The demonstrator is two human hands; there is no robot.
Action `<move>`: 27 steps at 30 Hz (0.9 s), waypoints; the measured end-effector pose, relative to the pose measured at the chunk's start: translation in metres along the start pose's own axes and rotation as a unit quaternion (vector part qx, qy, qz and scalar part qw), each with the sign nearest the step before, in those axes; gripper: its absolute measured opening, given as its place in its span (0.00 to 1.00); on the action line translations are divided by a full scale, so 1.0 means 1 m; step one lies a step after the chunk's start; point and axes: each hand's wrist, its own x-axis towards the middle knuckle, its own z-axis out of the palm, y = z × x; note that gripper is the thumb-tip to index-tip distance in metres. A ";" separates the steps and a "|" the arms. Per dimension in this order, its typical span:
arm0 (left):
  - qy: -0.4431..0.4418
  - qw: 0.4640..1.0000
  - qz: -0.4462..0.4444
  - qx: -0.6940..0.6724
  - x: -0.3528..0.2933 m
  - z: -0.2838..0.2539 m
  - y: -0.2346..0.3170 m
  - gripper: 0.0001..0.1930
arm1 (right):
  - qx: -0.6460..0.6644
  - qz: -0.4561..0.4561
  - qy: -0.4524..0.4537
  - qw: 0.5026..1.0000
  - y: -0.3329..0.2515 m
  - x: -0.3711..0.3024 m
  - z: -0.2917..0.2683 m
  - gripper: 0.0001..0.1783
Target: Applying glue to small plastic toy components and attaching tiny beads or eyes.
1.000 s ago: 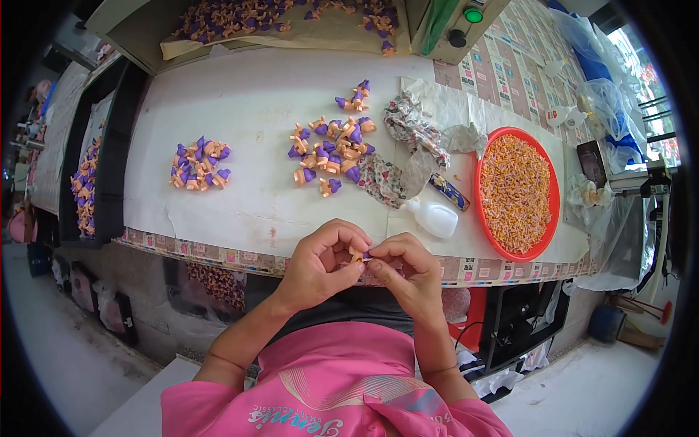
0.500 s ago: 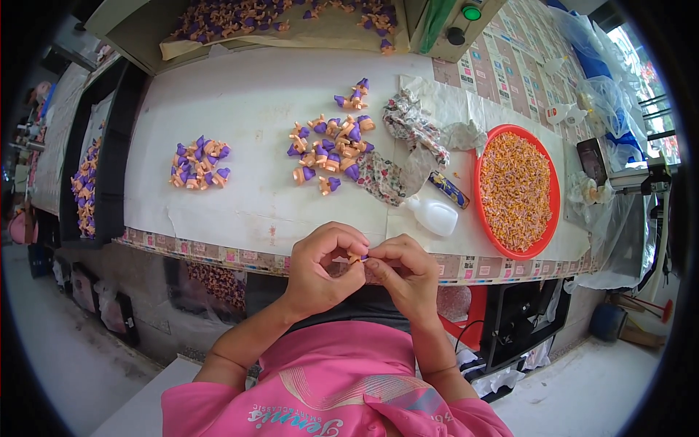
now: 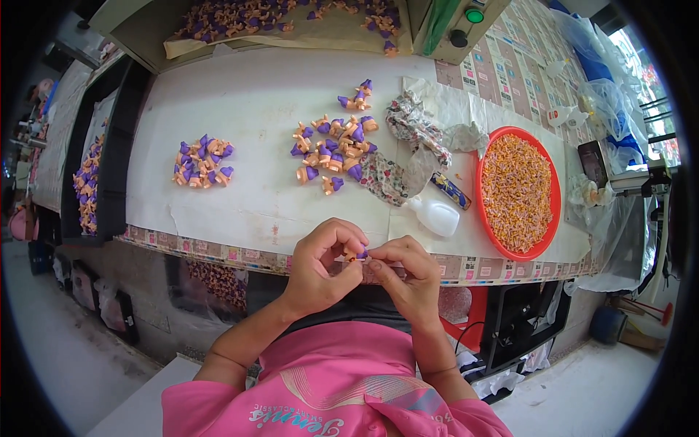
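Note:
Just over the near table edge, my left hand (image 3: 320,268) is closed, its thumb and fingers pinching a small purple and peach plastic toy figure (image 3: 362,255). My right hand (image 3: 409,275) meets it from the other side, thumb and forefinger bent in a pinch at the purple end. Whether those fingertips also hold a tiny part is too small to tell. Beyond my hands lies a loose pile of like figures (image 3: 324,154), with a smaller group (image 3: 359,96) farther back. Another cluster of figures (image 3: 202,162) is at the left on the white paper.
A red basin (image 3: 483,226) full of tiny yellow and pink pieces stands at the right. Near it lie a white squeeze bottle (image 3: 437,217), a dark blue tube (image 3: 450,190) and a flowered cloth (image 3: 416,125). A black tray (image 3: 124,156) borders the left; a box-like machine (image 3: 444,40) stands behind.
The figure has turned a little between my fingertips, showing more purple. My right fingertips have parted slightly. The piles on the table keep their arrangement.

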 end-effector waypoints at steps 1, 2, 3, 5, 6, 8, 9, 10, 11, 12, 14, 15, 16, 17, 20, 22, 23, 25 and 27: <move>-0.001 1.000 0.012 0.017 0.000 -0.001 0.000 0.10 | -0.009 0.001 -0.006 1.000 0.000 0.000 -0.001 0.11; 0.000 1.000 0.011 0.017 -0.001 -0.002 0.001 0.10 | -0.008 0.001 -0.006 1.000 0.000 0.000 -0.003 0.11; 0.010 1.000 0.006 0.024 -0.001 -0.003 0.002 0.10 | -0.021 -0.004 -0.008 1.000 0.000 0.000 -0.003 0.11; 0.021 0.999 -0.001 0.031 -0.002 -0.004 0.004 0.10 | -0.032 -0.010 -0.010 0.999 -0.001 0.000 -0.003 0.10; 0.026 0.999 0.001 0.039 -0.002 -0.006 0.005 0.09 | -0.023 0.001 -0.006 1.000 -0.004 0.001 -0.002 0.10; 0.032 0.998 0.003 0.048 -0.002 -0.008 0.005 0.09 | -0.014 0.013 -0.002 1.000 -0.003 0.001 -0.002 0.10; 0.038 0.998 0.017 0.051 -0.002 -0.011 0.003 0.09 | -0.021 0.005 -0.001 1.000 -0.001 0.000 -0.001 0.10; 0.045 0.997 0.031 0.053 -0.003 -0.013 0.002 0.09 | -0.029 -0.002 0.001 1.000 0.000 0.000 -0.001 0.10; 0.044 0.997 0.031 0.052 -0.003 -0.015 0.002 0.09 | -0.030 -0.002 0.001 1.000 -0.001 0.000 -0.001 0.10; 0.050 0.996 0.036 0.064 -0.004 -0.017 0.003 0.10 | -0.031 -0.005 -0.002 1.000 -0.001 0.000 0.000 0.10; 0.058 0.994 0.041 0.078 -0.006 -0.021 0.006 0.10 | -0.028 -0.010 -0.007 1.000 -0.003 0.000 0.001 0.10; 0.057 0.994 0.039 0.083 -0.006 -0.024 0.007 0.10 | -0.022 -0.003 -0.002 1.000 -0.003 -0.001 0.002 0.09; 0.057 0.994 0.038 0.088 -0.006 -0.026 0.007 0.11 | -0.016 0.003 0.003 1.000 -0.004 -0.001 0.003 0.09; 0.057 0.994 0.038 0.089 -0.006 -0.029 0.007 0.11 | -0.015 0.002 0.003 1.000 -0.006 -0.001 0.005 0.09; 0.064 0.992 0.049 0.093 -0.005 -0.038 0.006 0.11 | -0.003 0.010 0.013 1.000 -0.008 -0.001 0.008 0.09; 0.067 0.990 0.056 0.108 -0.004 -0.044 0.009 0.11 | -0.006 0.014 0.019 1.000 -0.009 -0.001 0.009 0.09; 0.069 0.990 0.057 0.112 -0.004 -0.047 0.011 0.11 | -0.003 0.012 0.017 1.000 -0.010 -0.001 0.010 0.09; 0.070 0.988 0.059 0.126 -0.004 -0.053 0.016 0.11 | -0.005 0.016 0.018 1.000 -0.011 -0.001 0.012 0.08; 0.073 0.980 0.059 0.177 -0.004 -0.062 0.022 0.11 | -0.003 0.018 0.015 1.000 -0.015 -0.002 0.014 0.08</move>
